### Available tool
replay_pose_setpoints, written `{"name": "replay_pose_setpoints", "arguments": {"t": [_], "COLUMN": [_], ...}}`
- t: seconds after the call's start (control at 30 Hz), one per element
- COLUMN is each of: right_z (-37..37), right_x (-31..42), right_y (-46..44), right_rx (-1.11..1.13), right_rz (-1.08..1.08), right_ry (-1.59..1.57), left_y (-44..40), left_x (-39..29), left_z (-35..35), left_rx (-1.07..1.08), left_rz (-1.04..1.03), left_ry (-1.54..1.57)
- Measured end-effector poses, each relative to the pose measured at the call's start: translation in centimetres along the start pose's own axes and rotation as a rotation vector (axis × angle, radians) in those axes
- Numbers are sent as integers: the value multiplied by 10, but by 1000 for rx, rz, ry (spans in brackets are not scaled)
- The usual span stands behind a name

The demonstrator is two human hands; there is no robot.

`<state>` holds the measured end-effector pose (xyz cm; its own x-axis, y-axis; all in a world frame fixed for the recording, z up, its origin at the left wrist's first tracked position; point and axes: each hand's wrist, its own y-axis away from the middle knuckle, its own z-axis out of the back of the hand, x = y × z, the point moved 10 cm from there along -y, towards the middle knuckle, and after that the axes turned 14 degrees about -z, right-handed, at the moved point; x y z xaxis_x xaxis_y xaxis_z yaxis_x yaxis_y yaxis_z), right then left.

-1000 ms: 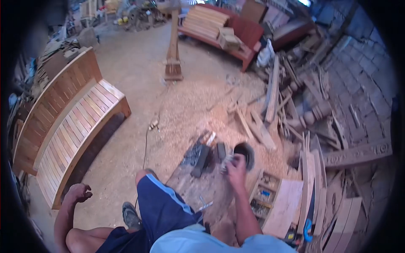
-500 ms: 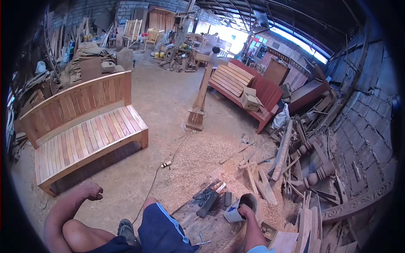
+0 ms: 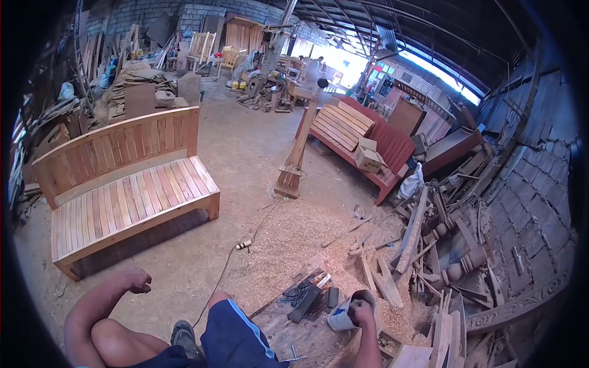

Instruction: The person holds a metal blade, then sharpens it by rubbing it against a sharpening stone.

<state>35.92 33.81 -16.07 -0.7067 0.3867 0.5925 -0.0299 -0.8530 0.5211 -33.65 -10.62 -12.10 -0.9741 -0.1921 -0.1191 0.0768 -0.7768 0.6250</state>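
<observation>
My right hand (image 3: 361,312) is at the mouth of a whitish bucket (image 3: 338,320), over its near rim. Its fingers are curled, and whatever they may hold is hidden. The bucket leans on its side a little, its inside dark. My left hand (image 3: 138,281) hangs curled in a loose fist above the floor, left of my knee, with nothing showing in it. Beside the bucket, two dark blocks (image 3: 305,305) lie on a worn wooden board (image 3: 267,319), near a bundle of dark thin pieces (image 3: 296,292). A small metal T-shaped tool (image 3: 295,354) lies close to my shorts.
A slatted wooden bench (image 3: 132,196) stands at left. Wood shavings (image 3: 288,230) cover the floor ahead, crossed by a cord with a socket (image 3: 243,245). An upright wooden post (image 3: 297,150) stands beyond. Scrap wood (image 3: 445,251) piles up at right, before a red bench (image 3: 392,150).
My right hand has come up from inside the bucket to its rim. My left hand has barely moved. The whole view has shifted slightly.
</observation>
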Motion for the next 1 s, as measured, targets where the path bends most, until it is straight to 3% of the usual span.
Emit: {"name": "replay_pose_setpoints", "arguments": {"t": [0.07, 0.23, 0.3, 0.4, 0.5, 0.63, 0.73, 0.8, 1.0], "right_z": [19, 27, 21, 12, 10, -5, -32, -61, -122], "right_x": [-18, -35, -53, -47, -28, 7, 37, 58, 48], "right_y": [5, -13, -16, 10, 12, 8, 5, 5, -40], "right_rx": [-62, 184, 318, 283, 293, 330, 181, 149, 17], "right_rz": [-97, -11, -125, -215, -150, -24, 20, 20, -2], "right_ry": [-634, -1000, -1550, -1658, -1821, -1710, -1411, -1375, -1120], "left_y": [0, -1, 1, 8, 7, 4, 2, 0, 3], "left_x": [4, 13, 11, -2, -9, -12, -11, -11, -8], "left_z": [-7, -20, -24, -7, -2, 0, -1, 1, -4], "left_rx": [14, 36, 45, 22, -4, -30, -14, -19, -20], "left_rz": [3, 11, 10, 5, -25, -27, -34, -30, -13], "left_ry": [-13, -39, -48, -24, 7, 12, 6, 12, 32]}}
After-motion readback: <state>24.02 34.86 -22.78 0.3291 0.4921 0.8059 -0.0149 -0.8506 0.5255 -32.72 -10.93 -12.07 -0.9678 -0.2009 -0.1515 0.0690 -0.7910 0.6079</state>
